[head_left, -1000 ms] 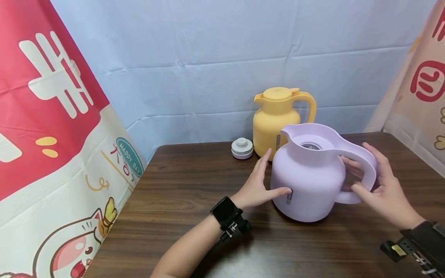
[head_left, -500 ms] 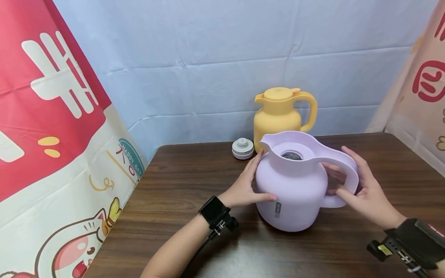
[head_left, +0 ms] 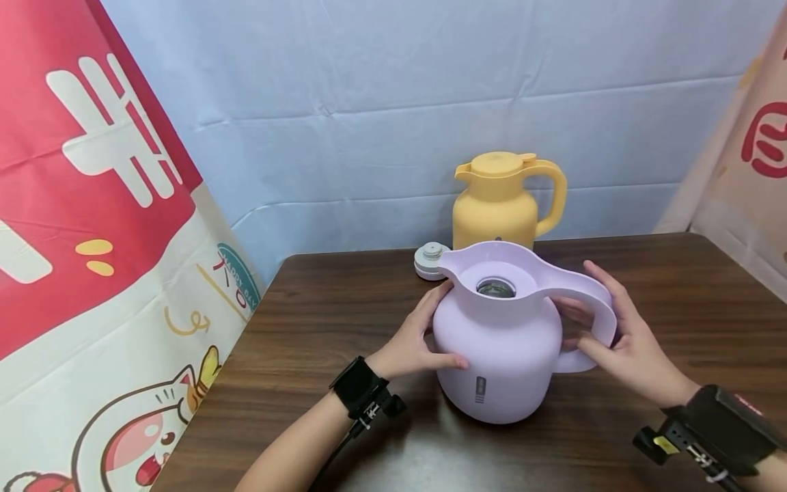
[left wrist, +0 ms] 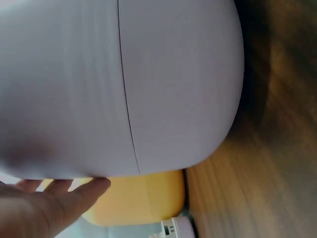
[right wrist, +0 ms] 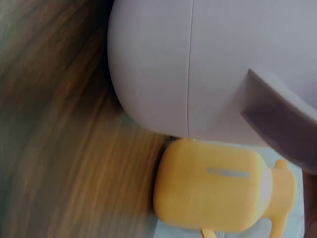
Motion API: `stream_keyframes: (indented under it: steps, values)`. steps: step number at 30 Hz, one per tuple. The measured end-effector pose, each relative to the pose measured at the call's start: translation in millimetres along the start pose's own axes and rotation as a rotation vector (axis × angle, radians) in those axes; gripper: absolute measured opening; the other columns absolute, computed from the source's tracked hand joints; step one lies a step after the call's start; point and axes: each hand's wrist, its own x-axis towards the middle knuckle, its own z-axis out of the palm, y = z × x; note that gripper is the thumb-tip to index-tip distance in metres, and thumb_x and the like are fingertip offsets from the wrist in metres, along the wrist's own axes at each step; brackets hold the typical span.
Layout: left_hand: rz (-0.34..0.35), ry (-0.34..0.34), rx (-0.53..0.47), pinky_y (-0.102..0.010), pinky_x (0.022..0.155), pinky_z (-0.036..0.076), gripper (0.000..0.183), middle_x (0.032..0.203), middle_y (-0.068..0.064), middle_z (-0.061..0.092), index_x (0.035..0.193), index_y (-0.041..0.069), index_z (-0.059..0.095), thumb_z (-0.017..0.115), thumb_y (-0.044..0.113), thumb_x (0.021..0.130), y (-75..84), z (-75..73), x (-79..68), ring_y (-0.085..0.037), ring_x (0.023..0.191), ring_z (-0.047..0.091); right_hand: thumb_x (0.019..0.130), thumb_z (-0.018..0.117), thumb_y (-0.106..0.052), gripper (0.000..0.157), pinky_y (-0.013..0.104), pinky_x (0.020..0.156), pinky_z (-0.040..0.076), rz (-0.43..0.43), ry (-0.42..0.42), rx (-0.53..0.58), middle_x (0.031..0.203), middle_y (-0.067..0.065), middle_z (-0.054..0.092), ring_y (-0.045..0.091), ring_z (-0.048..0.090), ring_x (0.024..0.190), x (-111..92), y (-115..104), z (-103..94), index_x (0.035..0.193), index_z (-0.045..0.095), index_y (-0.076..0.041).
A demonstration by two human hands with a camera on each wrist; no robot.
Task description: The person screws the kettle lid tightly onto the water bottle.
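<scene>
A lilac thermos jug (head_left: 498, 355) stands upright on the table, its neck uncovered and a round dark opening visible inside. On its left side rests my left hand (head_left: 408, 345), thumb straight across the front, fingers fairly straight along the side. The left wrist view shows those fingertips (left wrist: 99, 186) against the jug's wall. My right hand (head_left: 633, 345) holds the jug's handle (head_left: 599, 301), thumb on the near side, some fingers showing through the handle gap. In the right wrist view only the handle's lower part (right wrist: 282, 116) and the jug's body appear, without the hand.
Behind the lilac jug stands a yellow thermos jug (head_left: 494, 212) with its lid on. A round pale grey stopper (head_left: 428, 261) with a lilac base lies left of it, partly behind the lilac spout. A light blue cloth (head_left: 344, 123) hangs along the back of the wooden table (head_left: 332, 307).
The lilac jug has moved left and nearer to me, with both hands moving along. My left hand has come against its side. The yellow jug and stopper stay in place.
</scene>
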Motion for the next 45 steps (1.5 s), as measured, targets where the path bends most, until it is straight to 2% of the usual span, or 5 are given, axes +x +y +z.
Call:
stream_keyframes:
  steps: [17,25,34,40,45]
  values:
    - [-0.016,0.068,0.009,-0.033,0.095,0.044,0.105,0.149,0.001,0.022,0.152,0.026,0.015,0.082,0.035,0.072,21.0,8.9,-21.6,-0.017,0.127,0.039,0.084,0.039,0.028,0.086,0.017,0.079,0.049,0.028,0.058,-0.166,0.127,-0.004,0.058,0.005,0.053,0.118,0,-4,11.7,0.153,0.005,-0.010]
    - [-0.026,0.069,0.012,-0.034,0.097,0.043,0.111,0.149,0.002,0.021,0.152,0.027,0.014,0.087,0.024,0.068,21.6,6.6,-19.2,-0.017,0.128,0.037,0.085,0.033,0.028,0.083,0.020,0.073,0.052,0.003,0.047,-0.062,0.128,-0.002,0.058,0.007,0.052,0.119,4,0,10.9,0.153,0.004,-0.011]
    - [0.055,-0.010,0.185,-0.052,0.106,0.026,0.103,0.150,-0.016,0.021,0.151,0.005,0.011,0.022,0.080,0.082,3.5,-30.4,-14.4,-0.032,0.137,0.024,0.086,0.032,0.027,0.083,0.023,0.071,0.053,0.012,0.033,-0.044,0.128,0.000,0.057,0.008,0.052,0.119,7,5,10.8,0.153,0.003,-0.012]
    - [-0.066,0.119,0.212,-0.057,0.107,0.020,0.094,0.155,-0.009,0.016,0.154,0.015,0.011,0.028,0.077,0.085,-23.8,-60.0,3.4,-0.030,0.140,0.016,0.087,0.034,0.026,0.083,0.023,0.070,0.053,0.043,0.035,-0.080,0.128,-0.003,0.056,0.006,0.052,0.119,10,8,10.3,0.153,0.003,-0.013]
    - [-0.301,0.244,0.295,-0.059,0.109,0.003,0.097,0.158,-0.003,0.010,0.154,0.027,0.009,0.036,0.082,0.079,-55.8,-72.2,22.9,-0.028,0.143,0.000,0.087,0.034,0.026,0.083,0.023,0.069,0.053,0.056,0.046,-0.100,0.127,-0.005,0.057,0.005,0.052,0.118,9,9,11.0,0.153,0.004,-0.013]
